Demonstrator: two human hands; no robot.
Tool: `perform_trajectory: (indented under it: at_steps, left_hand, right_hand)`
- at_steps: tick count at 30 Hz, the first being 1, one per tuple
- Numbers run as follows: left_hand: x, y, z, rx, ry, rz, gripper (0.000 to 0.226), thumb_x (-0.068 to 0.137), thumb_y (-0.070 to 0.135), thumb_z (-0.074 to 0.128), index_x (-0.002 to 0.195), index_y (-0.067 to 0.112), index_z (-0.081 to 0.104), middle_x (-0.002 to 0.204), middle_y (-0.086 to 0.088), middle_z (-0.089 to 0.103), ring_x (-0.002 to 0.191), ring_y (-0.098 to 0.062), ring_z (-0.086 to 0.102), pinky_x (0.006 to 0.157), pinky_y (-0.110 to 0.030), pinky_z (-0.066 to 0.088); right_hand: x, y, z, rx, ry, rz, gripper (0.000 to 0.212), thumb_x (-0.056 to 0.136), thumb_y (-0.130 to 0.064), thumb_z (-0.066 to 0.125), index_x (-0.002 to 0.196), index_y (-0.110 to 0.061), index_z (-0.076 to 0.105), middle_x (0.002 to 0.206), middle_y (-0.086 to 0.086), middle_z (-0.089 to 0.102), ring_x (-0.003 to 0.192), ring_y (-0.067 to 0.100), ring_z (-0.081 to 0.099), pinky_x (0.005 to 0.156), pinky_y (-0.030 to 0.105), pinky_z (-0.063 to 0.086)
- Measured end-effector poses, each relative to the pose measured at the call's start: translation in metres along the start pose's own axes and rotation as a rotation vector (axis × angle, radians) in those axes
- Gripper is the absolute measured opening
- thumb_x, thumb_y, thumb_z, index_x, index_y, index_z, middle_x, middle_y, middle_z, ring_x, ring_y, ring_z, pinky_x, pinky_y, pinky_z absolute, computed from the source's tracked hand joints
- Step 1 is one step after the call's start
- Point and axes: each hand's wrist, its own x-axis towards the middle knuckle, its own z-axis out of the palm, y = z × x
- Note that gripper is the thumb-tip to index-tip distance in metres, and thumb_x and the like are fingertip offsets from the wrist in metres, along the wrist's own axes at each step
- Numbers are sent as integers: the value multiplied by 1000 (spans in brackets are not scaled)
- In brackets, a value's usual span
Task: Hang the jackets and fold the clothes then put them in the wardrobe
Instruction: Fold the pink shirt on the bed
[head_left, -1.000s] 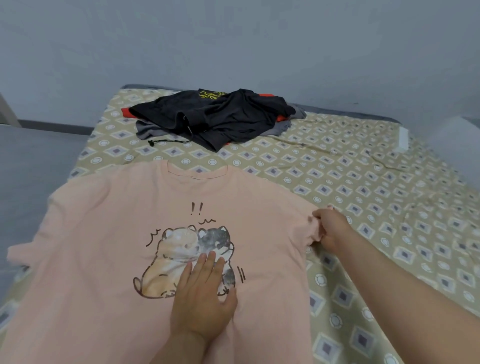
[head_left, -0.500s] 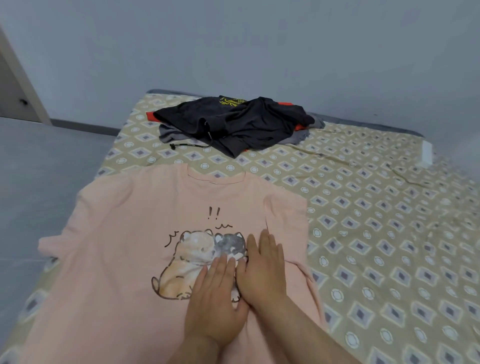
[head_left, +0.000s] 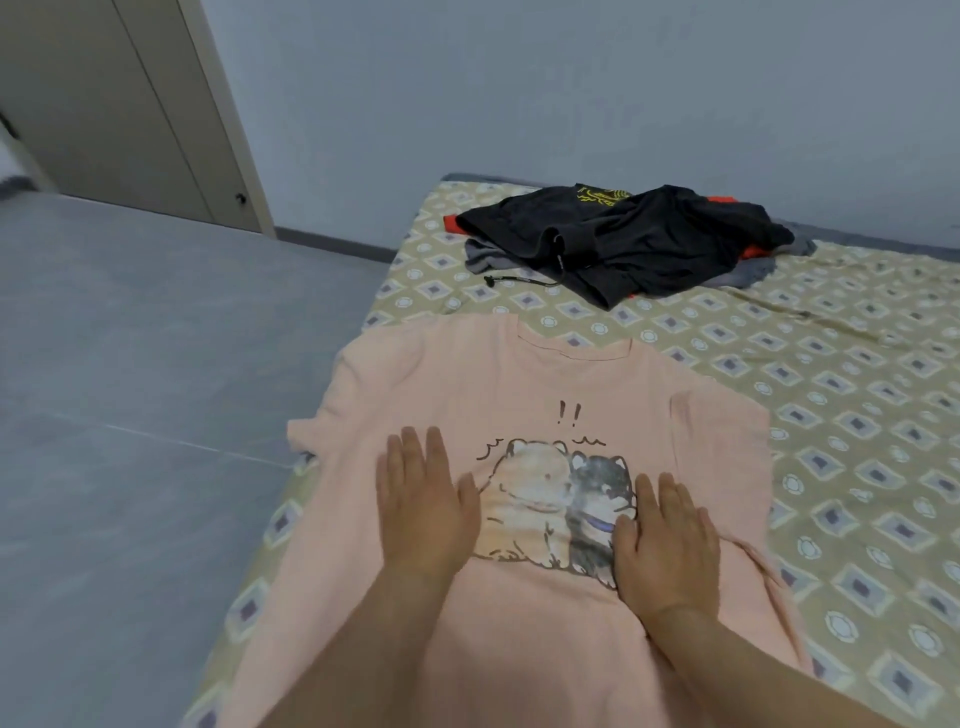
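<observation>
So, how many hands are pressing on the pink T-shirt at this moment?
2. The left hand lies flat on the pink T-shirt, left of the animal print; the right hand lies flat at the print's right edge. None seems hidden.

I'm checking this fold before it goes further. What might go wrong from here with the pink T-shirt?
1. The left sleeve lies at the bed edge above the floor, so the pink T-shirt might slip off while being folded.
2. The left hand and right hand only press flat on it; once lifted, the folded-in right sleeve may spring open, leaving an uneven fold.
</observation>
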Motion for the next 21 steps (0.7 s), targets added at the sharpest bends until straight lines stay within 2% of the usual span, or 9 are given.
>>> perform_trajectory:
  at_steps: [4,6,9,10,12,14,17,19,21]
  left_hand:
    - [59,-73,-35,9,9,-284,65,97,36,47,152,6,29,158,-22,27,147,-37,22,119,-48,14]
    - [85,-96,-43,-243,-68,-444,62,99,38,45,147,1,32,151,-25,36,138,-40,36,112,-46,30]
    - [112,-109,-49,-604,-161,-545,67,98,38,52,149,1,31,149,-20,43,134,-35,45,110,-41,37]
    - [117,-109,-50,-660,-203,-549,65,96,38,57,146,1,38,145,-17,49,128,-31,51,105,-38,43]
    - [126,-110,-54,-715,-317,-536,41,91,32,68,122,5,63,115,-11,69,92,-24,67,73,-28,53]
    - [133,-111,-57,-728,-388,-575,21,87,27,74,94,8,69,81,-7,70,61,-19,62,49,-22,43]
    - [144,-116,-61,-615,-319,-590,27,87,18,74,68,8,56,61,-9,55,47,-21,46,39,-19,34]
    - [152,-117,-65,-635,-275,-666,29,90,11,70,67,8,53,60,-10,49,49,-21,42,40,-20,35]
    - [156,-118,-69,-800,-334,-836,23,93,12,66,74,8,55,65,-11,51,53,-23,44,45,-26,39]
  right_hand:
    - [0,-2,-2,-27,-7,22,61,97,-37,39,156,-21,32,163,7,26,151,22,21,123,39,11]
    - [0,-3,-3,-43,-7,29,61,97,-37,40,155,-21,34,163,7,27,150,23,23,122,39,13]
    - [0,-4,-4,-50,-7,39,60,96,-35,44,153,-19,37,161,9,31,149,25,25,122,40,15]
    - [0,-4,-5,-53,-10,40,60,95,-35,44,153,-19,38,161,9,31,149,25,26,122,40,15]
    - [0,-4,-4,-56,-11,42,60,95,-34,45,153,-19,38,161,9,31,149,25,26,121,40,15]
    - [0,-5,-4,-45,-7,50,60,95,-34,46,153,-20,39,161,9,31,149,25,26,121,40,14]
    - [-1,-4,-4,-32,-4,52,59,95,-34,47,152,-20,40,161,9,32,148,25,27,122,41,14]
    - [-1,-5,-4,-21,0,49,59,95,-33,48,152,-19,40,160,10,32,148,25,28,122,41,14]
    - [-1,-6,-4,-23,-1,50,60,95,-34,47,153,-21,39,161,9,31,149,24,26,122,40,12]
